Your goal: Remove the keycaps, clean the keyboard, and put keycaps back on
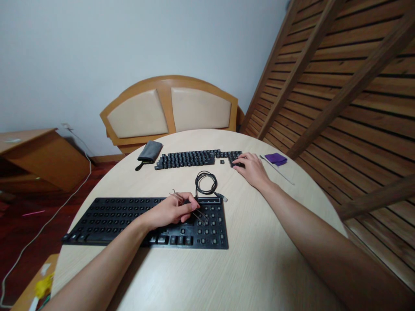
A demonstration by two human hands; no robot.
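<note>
My left hand (173, 209) is closed around a thin wire keycap puller (201, 216), over the right part of a black keyboard (110, 216). The puller's wire loops point toward the number pad, where bare key sockets show. Most keycaps are off this keyboard; several remain along its front row. Farther back, my right hand (253, 168) has its fingers bent around a black keycap (239, 164), at the right end of the rows of loose keycaps (188, 159). The fingers partly hide that keycap. A single keycap (222, 162) lies a little to the left of them.
A coiled black USB cable (206, 182) lies behind the keyboard. A grey pouch (150, 151) is at the back left of the round table (259, 259). To the right are a purple cloth (276, 159) and a thin pale stick (279, 171). A chair (170, 108) stands behind.
</note>
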